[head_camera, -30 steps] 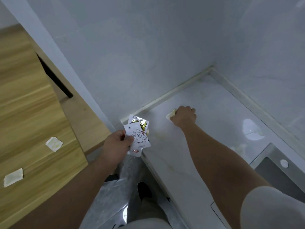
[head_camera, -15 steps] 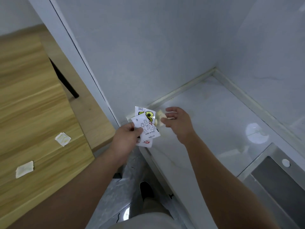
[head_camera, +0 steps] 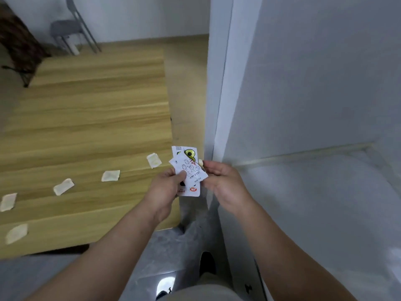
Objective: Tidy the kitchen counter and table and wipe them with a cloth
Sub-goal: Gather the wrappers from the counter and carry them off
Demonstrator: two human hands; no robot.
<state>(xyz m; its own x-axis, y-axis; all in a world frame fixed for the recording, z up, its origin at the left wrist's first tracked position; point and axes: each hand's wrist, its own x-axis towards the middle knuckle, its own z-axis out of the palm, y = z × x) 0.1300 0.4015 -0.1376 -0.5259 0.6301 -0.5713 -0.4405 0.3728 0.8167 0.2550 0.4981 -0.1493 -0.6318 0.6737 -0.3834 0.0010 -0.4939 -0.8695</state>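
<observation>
Right hand point(head_camera: 225, 183) came to left hand point(head_camera: 166, 186); packets point(head_camera: 191, 170) point lengthwise away.

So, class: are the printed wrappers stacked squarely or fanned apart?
Fanned: the wrappers, in the grip of the left hand, overlap askew, with edges and corners offset.

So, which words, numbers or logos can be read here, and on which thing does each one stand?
Rear packet in the left hand: big yellow-green figure, perhaps "8", not certain.
Front packet: drawings and small text, too blurred to read.
Lowest packet: red logo, too blurred to read.
Pale piece in the right hand: no print visible.
Pale pieces on the table: no print visible.
</observation>
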